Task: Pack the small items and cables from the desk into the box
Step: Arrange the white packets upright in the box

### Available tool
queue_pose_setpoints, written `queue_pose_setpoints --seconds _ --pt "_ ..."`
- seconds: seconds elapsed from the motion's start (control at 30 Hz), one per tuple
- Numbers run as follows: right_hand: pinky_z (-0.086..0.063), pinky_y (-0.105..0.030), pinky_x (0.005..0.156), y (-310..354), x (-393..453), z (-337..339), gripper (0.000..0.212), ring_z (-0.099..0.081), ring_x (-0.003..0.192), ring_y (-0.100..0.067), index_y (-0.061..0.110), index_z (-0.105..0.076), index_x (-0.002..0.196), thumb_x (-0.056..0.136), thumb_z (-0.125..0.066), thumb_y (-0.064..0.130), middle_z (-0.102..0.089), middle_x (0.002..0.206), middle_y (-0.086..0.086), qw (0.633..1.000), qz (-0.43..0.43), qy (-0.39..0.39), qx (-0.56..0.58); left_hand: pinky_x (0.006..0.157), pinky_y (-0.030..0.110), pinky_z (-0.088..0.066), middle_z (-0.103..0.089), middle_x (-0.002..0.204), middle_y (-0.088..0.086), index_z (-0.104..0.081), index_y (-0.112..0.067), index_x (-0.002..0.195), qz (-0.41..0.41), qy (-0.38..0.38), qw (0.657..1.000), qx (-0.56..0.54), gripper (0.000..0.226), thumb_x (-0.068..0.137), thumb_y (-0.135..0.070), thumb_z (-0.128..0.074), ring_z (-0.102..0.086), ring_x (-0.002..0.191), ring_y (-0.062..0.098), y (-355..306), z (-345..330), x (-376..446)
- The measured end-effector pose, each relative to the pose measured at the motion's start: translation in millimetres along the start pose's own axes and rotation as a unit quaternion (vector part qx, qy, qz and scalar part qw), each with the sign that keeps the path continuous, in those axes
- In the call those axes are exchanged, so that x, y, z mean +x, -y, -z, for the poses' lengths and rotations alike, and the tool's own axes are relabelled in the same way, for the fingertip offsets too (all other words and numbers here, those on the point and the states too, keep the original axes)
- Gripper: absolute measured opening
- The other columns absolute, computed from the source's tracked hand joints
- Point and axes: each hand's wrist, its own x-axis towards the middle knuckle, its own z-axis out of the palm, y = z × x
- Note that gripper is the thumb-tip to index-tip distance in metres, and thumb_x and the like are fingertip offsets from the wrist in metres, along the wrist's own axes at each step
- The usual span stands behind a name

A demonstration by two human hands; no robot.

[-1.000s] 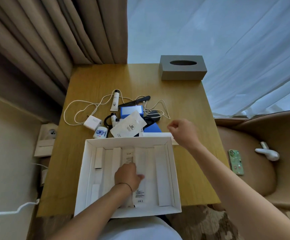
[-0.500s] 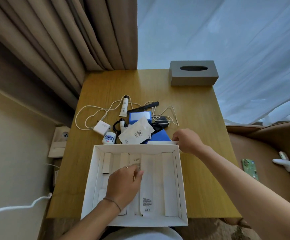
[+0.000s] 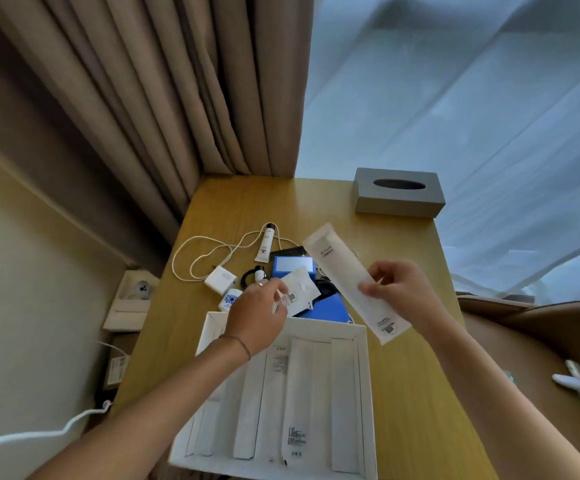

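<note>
Desk, wooden, w/ curtains behind and a grey tissue box at its far right corner. White box sits open at the near edge, several long white packets lying side by side inside it, lengthwise.

Right hand is up above the desk, just past the box's far right corner, fingers & thumb pinching a long white sachet around its middle; the sachet is tilted, top end pointing far-left, printed end down toward the box corner. Left hand is over the box's far left edge, fingers curled, fingertips at a flat white pouch that leans on the pile; can't tell if it actually grips the pouch or only touches it.

Pile still on the desk beyond the box: blue flat item under the pouch, blue-edged case, white charger w/ its white cable looped to the left, small white tube w/ dark cap, small blue-patterned pot beside the box's far left corner. Some dark items in the pile are too hidden to name.
</note>
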Motion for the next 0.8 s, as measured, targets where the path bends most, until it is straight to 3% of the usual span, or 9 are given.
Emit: queue_pose_setpoints --seconds 0.1,0.23,0.33,0.4,0.5,0.6,0.7,0.8 --pt "-0.055 -0.037 0.068 8.6 -16.3 -4.6 0.014 -0.069 0.073 -0.022 0.011 -0.063 0.076 0.081 -0.076 0.014 -0.074 0.081 -0.007 0.984 -0.032 0.04 0.173 0.076 0.029 -0.051 -0.065 0.113 0.0 -0.06 -0.025 0.119 0.036 0.06 0.997 0.045 0.029 0.091 -0.021 -0.063 -0.06 0.1 0.017 3.4 -9.2 30.8" --pt "-0.055 -0.039 0.07 1.4 -31.5 -15.7 0.027 -0.069 0.08 -0.026 -0.008 -0.054 0.101 0.089 -0.071 0.008 -0.074 0.092 -0.009 0.951 -0.076 0.069 0.291 0.096 0.04 -0.049 -0.059 0.13 0.008 -0.053 -0.025 0.132 0.061 0.107 0.988 0.095 0.052 0.085 -0.031 -0.073 -0.054 0.119 0.027 5.0 -24.8 58.1" --pt "-0.058 -0.042 0.065 -6.1 -45.2 -23.9 0.02 -0.07 0.077 -0.029 0.002 -0.056 0.106 0.091 -0.068 0.004 -0.075 0.093 -0.015 0.922 -0.106 0.075 0.365 0.099 0.043 -0.048 -0.056 0.134 0.009 -0.043 -0.026 0.141 0.063 0.138 0.977 0.151 0.072 0.08 -0.039 -0.078 -0.051 0.125 0.029 4.0 -33.9 71.1" --pt "-0.058 -0.042 0.066 -11.4 -52.7 -28.5 0.026 -0.071 0.078 -0.031 0.008 -0.059 0.111 0.088 -0.07 0.002 -0.076 0.095 -0.018 0.911 -0.112 0.075 0.39 0.097 0.043 -0.049 -0.059 0.132 0.009 -0.041 -0.026 0.142 0.062 0.15 0.971 0.176 0.076 0.078 -0.041 -0.08 -0.052 0.123 0.029 4.5 -37.4 77.0" --pt "-0.058 -0.042 0.08 -17.7 -60.3 -33.7 0.043 -0.074 0.092 -0.03 0.014 -0.062 0.125 0.086 -0.069 -0.003 -0.076 0.107 -0.018 0.913 -0.106 0.086 0.384 0.092 0.043 -0.053 -0.063 0.126 0.006 -0.047 -0.027 0.136 0.058 0.143 0.971 0.185 0.069 0.078 -0.04 -0.081 -0.057 0.117 0.028 5.4 -40.8 81.7" --pt "-0.055 -0.045 0.091 -23.3 -66.9 -36.6 0.046 -0.073 0.101 -0.03 0.01 -0.064 0.127 0.085 -0.068 -0.007 -0.076 0.114 -0.017 0.914 -0.105 0.086 0.382 0.082 0.037 -0.054 -0.067 0.119 0.005 -0.055 -0.026 0.124 0.053 0.117 0.98 0.15 0.055 0.078 -0.035 -0.082 -0.062 0.107 0.027 6.6 -42.2 83.5" --pt "-0.057 -0.045 0.091 -25.1 -72.4 -38.7 0.042 -0.073 0.102 -0.028 0.011 -0.067 0.122 0.084 -0.071 -0.005 -0.077 0.111 -0.013 0.92 -0.111 0.073 0.368 0.076 0.032 -0.052 -0.069 0.112 0.007 -0.06 -0.028 0.109 0.054 0.092 0.99 0.095 0.037 0.079 -0.031 -0.081 -0.064 0.098 0.026 6.9 -40.2 84.3" --pt "-0.059 -0.047 0.087 -22.3 -75.9 -43.7 0.03 -0.074 0.1 -0.026 0.016 -0.071 0.116 0.088 -0.072 0.004 -0.078 0.107 -0.007 0.934 -0.107 0.054 0.337 0.079 0.038 -0.057 -0.068 0.104 0.01 -0.062 -0.026 0.097 0.069 0.061 0.995 0.045 0.023 0.08 -0.028 -0.077 -0.063 0.093 0.028 4.4 -33.0 83.0"
